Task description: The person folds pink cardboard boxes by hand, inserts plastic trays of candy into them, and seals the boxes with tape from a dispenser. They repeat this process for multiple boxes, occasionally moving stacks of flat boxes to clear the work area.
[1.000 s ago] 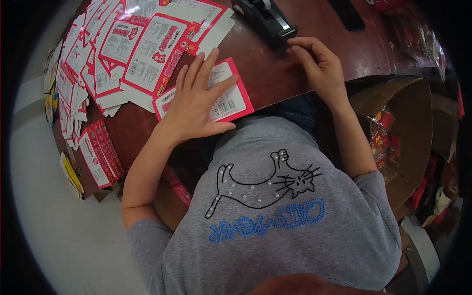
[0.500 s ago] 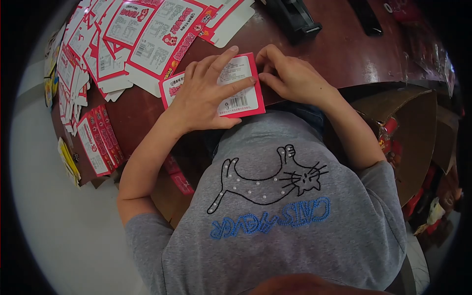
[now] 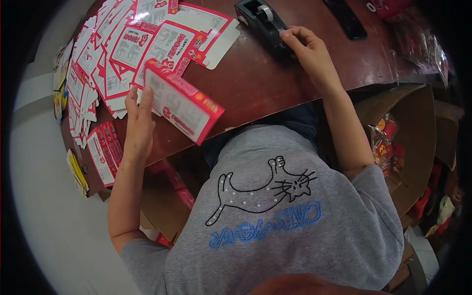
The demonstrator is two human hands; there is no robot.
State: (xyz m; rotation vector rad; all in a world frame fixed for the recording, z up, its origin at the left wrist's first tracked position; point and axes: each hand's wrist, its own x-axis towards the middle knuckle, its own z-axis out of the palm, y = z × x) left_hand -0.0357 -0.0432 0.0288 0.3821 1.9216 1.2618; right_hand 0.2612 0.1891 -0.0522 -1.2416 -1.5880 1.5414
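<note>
"Red-and-white box (image 3: 178, 104): where?"
"Tilted over the table's (image 3: 246, 93) near edge, one side gripped by the left hand (image 3: 140, 120)."
"Right hand (image 3: 314, 56)?"
"Bent at the tape dispenser's (image 3: 265, 27) near end; closed on tape or not, impossible to tell."
"How far along?"
"Gripped box and short row of boxes (image 3: 104, 153), near left corner, apparently formed; cartons (image 3: 123, 59) toward left edge, flat. Taping unclear."
"Room?"
"Glossy reddish-brown tabletop; pale floor (image 3: 64, 236) left, cardboard bin (image 3: 413, 132) right."

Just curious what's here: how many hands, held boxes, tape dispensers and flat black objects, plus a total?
Hands: 2, left hand and right hand
Held box: 1
Tape dispenser: 1
Flat black object: 1
Total: 5
Overlapping printed cards: too hidden to count.
</note>
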